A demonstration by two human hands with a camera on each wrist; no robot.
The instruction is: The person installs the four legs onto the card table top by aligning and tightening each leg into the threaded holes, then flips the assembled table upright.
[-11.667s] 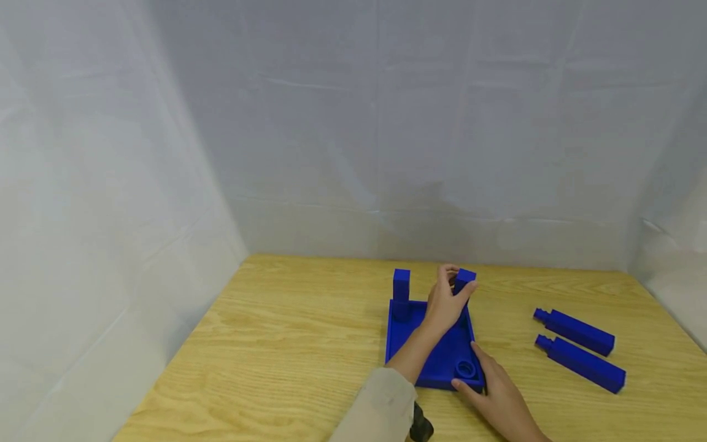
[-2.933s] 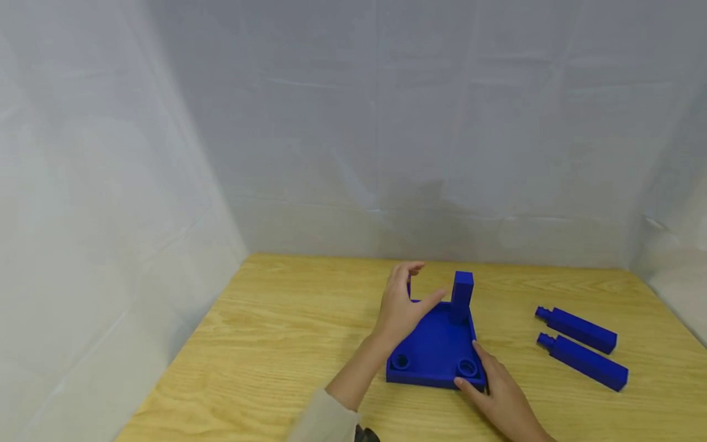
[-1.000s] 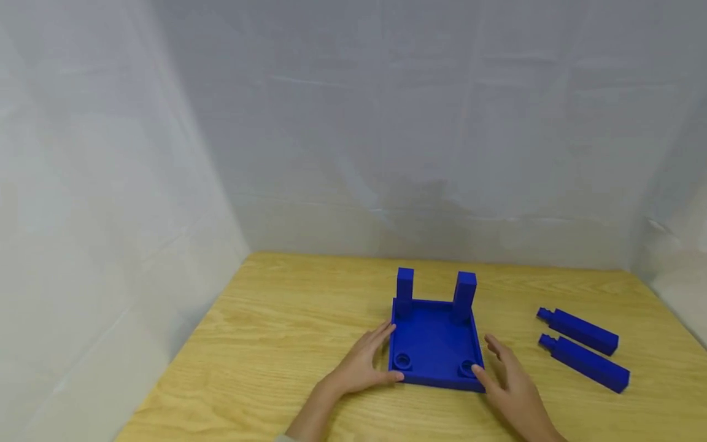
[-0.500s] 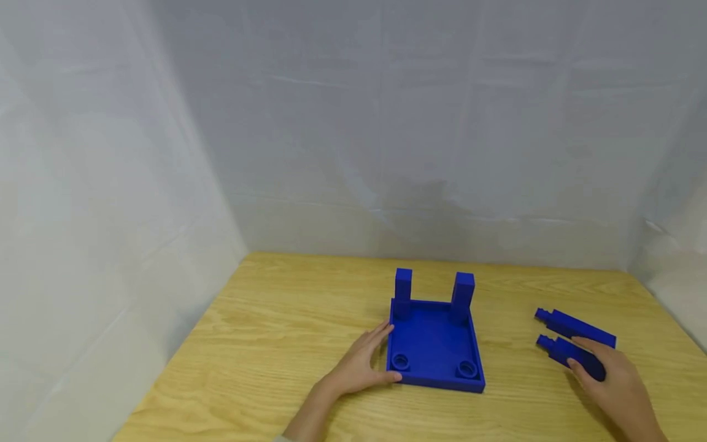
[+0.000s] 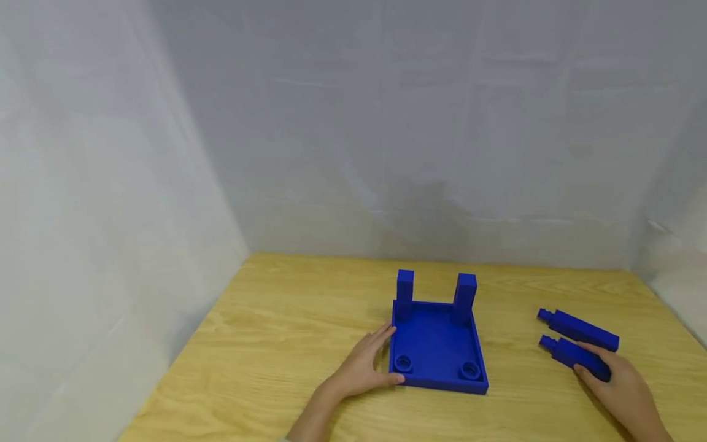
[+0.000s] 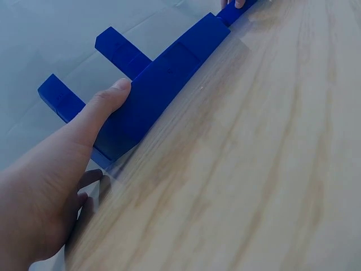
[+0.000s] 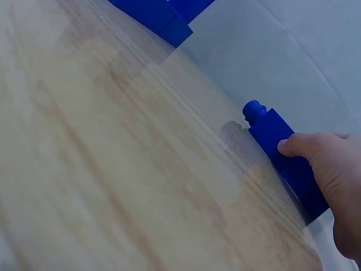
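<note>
Between the two hands, just right of the left hand, sits a square blue plastic tray on the pale wooden table. That hand lies with straight, relaxed fingers against the tray's left wall, thumb pressed to it. Two upright blue square posts stand in the tray's far corners, beyond both hands. Well to the right, the right hand grasps the nearer blue square peg lying flat; a second blue square peg lies just beyond it.

Blue tray, blue pegs; light wood-grain table; pale grey-white backdrop
</note>
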